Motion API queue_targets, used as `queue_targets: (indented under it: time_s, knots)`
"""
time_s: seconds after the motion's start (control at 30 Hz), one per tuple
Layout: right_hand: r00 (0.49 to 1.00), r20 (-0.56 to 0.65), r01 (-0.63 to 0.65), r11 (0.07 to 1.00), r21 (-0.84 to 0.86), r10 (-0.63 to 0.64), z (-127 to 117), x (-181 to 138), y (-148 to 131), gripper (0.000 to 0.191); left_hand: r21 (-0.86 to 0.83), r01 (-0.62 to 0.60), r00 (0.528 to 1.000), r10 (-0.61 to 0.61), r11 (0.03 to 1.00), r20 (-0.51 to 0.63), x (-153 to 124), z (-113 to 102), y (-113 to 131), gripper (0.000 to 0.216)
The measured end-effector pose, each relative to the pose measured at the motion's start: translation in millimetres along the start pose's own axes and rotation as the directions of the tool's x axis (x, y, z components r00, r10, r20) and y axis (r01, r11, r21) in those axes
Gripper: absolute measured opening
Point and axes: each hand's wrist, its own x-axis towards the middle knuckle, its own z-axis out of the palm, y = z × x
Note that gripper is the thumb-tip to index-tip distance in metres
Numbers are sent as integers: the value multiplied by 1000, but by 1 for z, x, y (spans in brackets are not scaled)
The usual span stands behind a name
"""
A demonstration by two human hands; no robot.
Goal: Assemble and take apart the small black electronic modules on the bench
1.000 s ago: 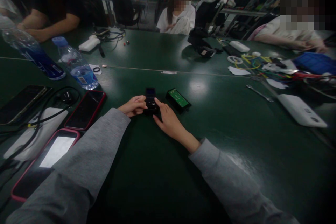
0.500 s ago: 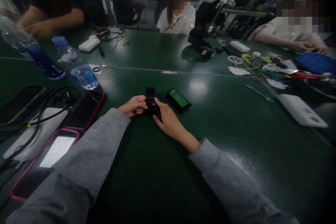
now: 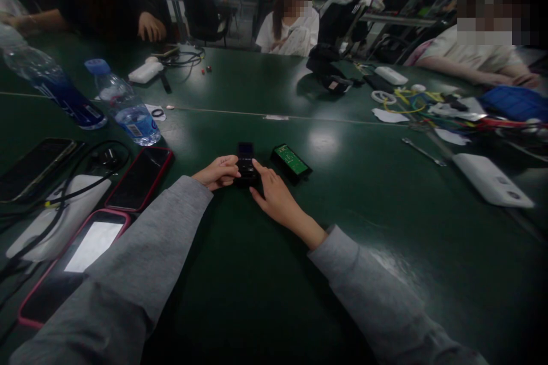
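Observation:
A small black device (image 3: 246,150) with a dark screen at its top and buttons or parts below stands on the green table between my hands. My left hand (image 3: 219,173) is closed on its left side, fingers curled in and thumb against it. At the right side, my right hand (image 3: 274,194) has the index finger along the device and the thumb lower down, gripping its edge. The device's lower part is dark and partly covered by my fingers. Just right of it lies a green circuit board (image 3: 292,159) in a black case.
On the left are two phones with red frames, a black phone (image 3: 36,168), a white power bank (image 3: 64,214), cables and two water bottles. A wrench (image 3: 423,151), a white box-like device (image 3: 492,179) and tangled wires lie right. Several people sit beyond the table.
My hands and the black device hold nearly the same position. Across the table at the left, a person's arms have moved apart. The person at the right has shifted slightly.

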Motion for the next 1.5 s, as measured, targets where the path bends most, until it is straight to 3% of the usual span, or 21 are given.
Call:
queue_targets:
  time_s: [1.13, 1.23, 1.37, 1.5]
  knots:
    - [1000, -30, 4, 999, 33, -3, -1, -1, -3, 65, -14, -22, 999, 22, 1000, -27, -2, 4, 2, 55]
    - [988, -157, 25, 998, 53, -16, -2, -1, -5, 59, -37, -55, 997, 53, 998, -64, 0, 2, 1, 55]
    - [905, -426, -2, 999, -51, -20, -16, 1, 5, 44, -63, -100, 990, 93, 993, -110, 3, -3, 0, 56]
    - [866, -498, -152, 972, -176, 45, -43, 1, 33, 47, -83, -127, 984, 115, 988, -139, 5, -5, -1, 57]
